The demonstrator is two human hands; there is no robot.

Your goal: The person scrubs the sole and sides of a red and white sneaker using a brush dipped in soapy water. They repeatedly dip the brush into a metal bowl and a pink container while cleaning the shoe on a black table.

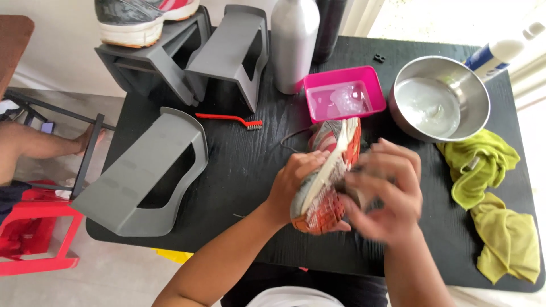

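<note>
Sneaker, grey and orange, is held tipped on its side above the front of the black bench, sole edge turned upward. The left hand is closed around its left flank, fingers wrapped onto the upper, so the shoe is plainly gripped there. The right hand is pressed against the shoe's right side; it is blurred, fingers half curled, and whether something small is pinched in it cannot be told. The shoe is thus caught between the two hands, both touching it, neither nearer than the other. Its long axis is seen running from the heel, low and close to the body, up and away to the toe, which points toward the pink tray of water.

Outward from there: a steel bowl of water is set to the right of the tray, with a white and blue squeeze bottle beyond it. Yellow-green cloths are heaped by the right edge. A red-handled brush lies well left of the toe. A metal bottle stands behind the tray. Grey shoe stands are ranged along the left, and a second sneaker is perched on the far one.
</note>
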